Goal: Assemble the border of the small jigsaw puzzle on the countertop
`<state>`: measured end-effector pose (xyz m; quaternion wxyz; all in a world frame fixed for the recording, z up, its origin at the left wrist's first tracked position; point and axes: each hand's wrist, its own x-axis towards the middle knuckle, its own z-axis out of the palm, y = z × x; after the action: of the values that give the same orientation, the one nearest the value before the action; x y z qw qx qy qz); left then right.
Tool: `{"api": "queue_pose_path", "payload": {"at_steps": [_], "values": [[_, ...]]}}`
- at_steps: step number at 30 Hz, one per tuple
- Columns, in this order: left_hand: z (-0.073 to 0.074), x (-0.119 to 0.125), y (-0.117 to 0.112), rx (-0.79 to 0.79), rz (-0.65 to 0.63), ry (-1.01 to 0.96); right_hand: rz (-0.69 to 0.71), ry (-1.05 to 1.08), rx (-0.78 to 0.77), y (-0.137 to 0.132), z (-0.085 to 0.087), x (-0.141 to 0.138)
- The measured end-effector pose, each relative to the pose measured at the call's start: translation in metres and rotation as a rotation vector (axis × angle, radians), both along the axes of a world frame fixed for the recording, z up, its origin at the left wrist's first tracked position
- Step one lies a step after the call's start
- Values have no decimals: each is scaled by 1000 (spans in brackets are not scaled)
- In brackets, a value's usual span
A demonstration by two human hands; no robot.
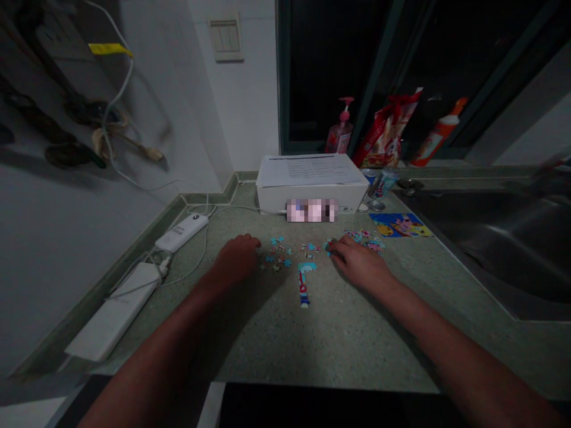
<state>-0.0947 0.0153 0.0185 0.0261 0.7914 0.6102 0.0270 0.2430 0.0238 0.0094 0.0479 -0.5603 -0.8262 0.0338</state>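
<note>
Two-handed work with puzzle pieces on a tabletop point(276, 351). The joined strip point(304, 290) lies between the forearms, its far end turning toward the right. Loose pieces form a left group point(288, 263), a middle group point(316, 247) beyond the strip, and a right pile point(375, 244) near the picture card point(401, 225). The right hand point(335, 250) has its fingertips lowered at a few small pieces; whether it grips one cannot be told. The left hand point(256, 245) is loosely curled beside the left group; whether anything is within its fingers is likewise hidden. For good handling, the right hand would best pinch a single piece by its edges, sliding it clear of its neighbours before lifting. Keeping both wrists high should spare the strip from knocks, and the dim light calls for checking colours against the card.
</note>
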Motion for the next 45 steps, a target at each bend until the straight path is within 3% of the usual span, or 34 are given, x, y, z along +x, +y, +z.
{"api": "queue_pose_path", "payload": {"at_steps": [9,15,23,28,38,45], "values": [[4,6,4,-90,91,36,35,28,17,0,-2,0],[5,8,3,-60,66,0,27,22,11,-2,1,-1],[-24,33,5,100,-275,-211,18,-8,0,-4,5,-5],[-38,41,14,107,-372,-210,37,-12,3,-6,7,-8],[-29,48,21,104,-325,-141,25,-23,-8,-8,12,-10],[-23,33,13,134,-203,-171,28,-23,-7,-8,10,-8]]}}
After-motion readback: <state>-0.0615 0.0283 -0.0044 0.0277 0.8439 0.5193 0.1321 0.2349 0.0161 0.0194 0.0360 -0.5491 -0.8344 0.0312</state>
